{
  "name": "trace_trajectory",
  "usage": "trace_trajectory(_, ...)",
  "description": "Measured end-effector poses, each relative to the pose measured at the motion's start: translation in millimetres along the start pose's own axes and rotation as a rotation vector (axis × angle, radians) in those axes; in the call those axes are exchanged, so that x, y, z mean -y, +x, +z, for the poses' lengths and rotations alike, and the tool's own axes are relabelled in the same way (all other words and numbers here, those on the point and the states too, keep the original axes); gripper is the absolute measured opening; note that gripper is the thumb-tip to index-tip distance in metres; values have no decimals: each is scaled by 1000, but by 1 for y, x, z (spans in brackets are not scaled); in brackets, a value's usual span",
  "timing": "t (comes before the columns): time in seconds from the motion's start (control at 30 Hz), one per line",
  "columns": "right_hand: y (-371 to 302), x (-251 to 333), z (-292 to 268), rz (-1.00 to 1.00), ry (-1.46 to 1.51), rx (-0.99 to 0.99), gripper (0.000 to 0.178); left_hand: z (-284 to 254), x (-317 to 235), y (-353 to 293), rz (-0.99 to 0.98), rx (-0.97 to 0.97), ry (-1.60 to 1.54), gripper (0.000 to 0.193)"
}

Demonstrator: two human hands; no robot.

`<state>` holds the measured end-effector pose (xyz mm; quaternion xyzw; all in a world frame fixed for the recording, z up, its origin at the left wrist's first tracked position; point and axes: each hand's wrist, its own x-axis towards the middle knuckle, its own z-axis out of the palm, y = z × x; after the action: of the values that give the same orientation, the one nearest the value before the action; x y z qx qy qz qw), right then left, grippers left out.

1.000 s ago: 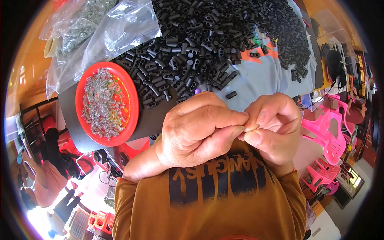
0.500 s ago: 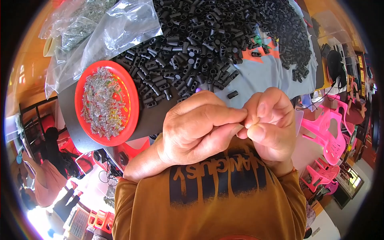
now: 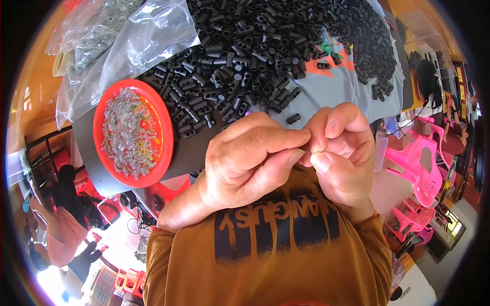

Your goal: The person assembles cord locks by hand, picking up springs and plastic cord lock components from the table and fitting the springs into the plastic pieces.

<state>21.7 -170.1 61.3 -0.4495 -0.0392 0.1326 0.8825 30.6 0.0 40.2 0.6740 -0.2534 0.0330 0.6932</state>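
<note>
My left hand (image 3: pixel 255 160) and my right hand (image 3: pixel 343 158) meet in front of my chest, fingertips almost touching. The right thumb and forefinger are pinched together; whatever is between them is too small or hidden to make out. On the left, thumb and forefinger are bent toward each other, and what they grip, if anything, is hidden. Just beyond the fingers lies a single small black plastic piece (image 3: pixel 293 119). A large heap of black tubular plastic parts with round holes (image 3: pixel 240 66) spreads behind. Left of my hands, a red plate (image 3: pixel 166 137) holds many small metal coil springs (image 3: pixel 127 135).
Clear plastic bags (image 3: pixel 143 38), one with more springs, lie at the far left. A grey-blue cloth (image 3: pixel 326 97) lies under part of the heap on the dark table (image 3: pixel 87 137). Pink plastic chairs (image 3: pixel 418 163) stand at right. At left, another person's arm (image 3: pixel 46 219) shows.
Both hands have stayed together and shifted slightly up and left in view. The left thumb and forefinger tips look a little farther apart. The plate and heap have shifted slightly with the view.
</note>
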Motion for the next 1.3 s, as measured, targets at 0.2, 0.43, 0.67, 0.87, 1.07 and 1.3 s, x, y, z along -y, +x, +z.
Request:
trace_trajectory(0.2, 0, 0, -2, -20, -26, -6, 31, 2, 1, 1, -34, -2, -38, 19)
trace_trajectory(0.43, 0, -2, -5, -29, -21, 4, 32, 3, 2, 2, -37, 13, -26, 19)
trace_trajectory(0.67, 1, -3, -8, -24, 10, 6, 32, 4, 4, 2, -48, 17, -34, 19)
trace_trajectory(0.87, 2, -3, -9, -15, 37, 37, 31, 3, 2, 2, -99, 1, -52, 19)
trace_trajectory(1.07, -2, -1, -6, -55, -152, 51, 35, 4, 5, -12, -100, -95, -115, 36)
trace_trajectory(1.3, -3, -2, 3, -188, -811, 183, 28, 9, 6, -22, -48, -186, -353, 40)
